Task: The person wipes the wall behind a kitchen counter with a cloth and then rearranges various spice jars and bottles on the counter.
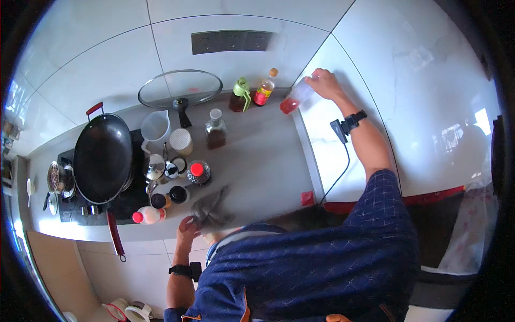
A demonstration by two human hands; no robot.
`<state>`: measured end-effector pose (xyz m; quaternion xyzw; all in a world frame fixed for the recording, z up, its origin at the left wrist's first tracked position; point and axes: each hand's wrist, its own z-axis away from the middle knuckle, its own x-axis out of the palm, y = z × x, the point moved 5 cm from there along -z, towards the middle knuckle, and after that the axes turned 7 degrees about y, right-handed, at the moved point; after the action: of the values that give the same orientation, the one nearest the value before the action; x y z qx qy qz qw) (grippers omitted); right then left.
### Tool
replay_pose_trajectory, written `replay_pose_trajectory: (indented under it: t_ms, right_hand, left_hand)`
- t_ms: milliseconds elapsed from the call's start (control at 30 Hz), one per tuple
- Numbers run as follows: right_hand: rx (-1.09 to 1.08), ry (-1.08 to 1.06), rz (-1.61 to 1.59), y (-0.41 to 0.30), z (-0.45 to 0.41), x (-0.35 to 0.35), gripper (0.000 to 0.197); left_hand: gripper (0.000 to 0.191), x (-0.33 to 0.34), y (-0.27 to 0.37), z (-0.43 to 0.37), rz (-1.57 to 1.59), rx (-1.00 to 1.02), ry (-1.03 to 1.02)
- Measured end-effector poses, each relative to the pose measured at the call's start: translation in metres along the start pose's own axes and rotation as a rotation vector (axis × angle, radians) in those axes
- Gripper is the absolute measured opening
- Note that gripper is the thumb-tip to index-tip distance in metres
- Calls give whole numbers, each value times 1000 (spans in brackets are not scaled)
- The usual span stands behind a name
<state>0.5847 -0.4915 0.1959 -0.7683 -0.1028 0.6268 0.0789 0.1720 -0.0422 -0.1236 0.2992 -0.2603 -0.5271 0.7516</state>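
My right hand (326,84) is raised at the back right corner of the counter. It grips a clear container (299,96) by its upper end; the container is tilted and red at its lower end. Down at the front edge, my left hand (188,230) has its fingers on a crumpled grey cloth (210,209), which is somewhat blurred. To the left of the container in my right hand stand a yellow-capped bottle with a red and yellow label (264,90) and a jug with a light green lid and handle (240,95).
A black wok (104,157) sits on the cooktop (139,193), its red handle (116,237) jutting past the counter edge. A glass lid (181,90) leans on the wall. Several jars, a red-capped bottle (149,215), a plastic measuring jug (156,126) and a glass bottle (216,131) crowd the middle.
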Motion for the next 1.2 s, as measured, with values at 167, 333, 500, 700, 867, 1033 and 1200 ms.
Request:
replay_pose_trajectory:
  t_ms: [167, 333, 500, 700, 867, 1033, 1200]
  right_hand:
    - [-7, 44, 21, 46, -41, 62, 44]
    - [-7, 9, 72, 61, -69, 101, 42]
    - [-46, 11, 81, 58, -80, 125, 37]
    - [77, 10, 174, 66, -90, 136, 45]
    - [176, 155, 184, 68, -81, 119, 49]
    - [19, 90, -107, 45, -36, 107, 41]
    - [-184, -303, -474, -36, 71, 140, 37]
  left_hand:
    - [46, 1, -4, 5, 18, -10, 70]
    - [47, 7, 1, 16, 39, -15, 118]
    - [46, 10, -3, 18, 49, -15, 148]
    - [47, 16, -1, 14, 38, -26, 139]
    - [47, 11, -7, 11, 40, -37, 134]
    - [47, 10, -7, 11, 61, -30, 122]
    - [45, 9, -4, 8, 18, -7, 104]
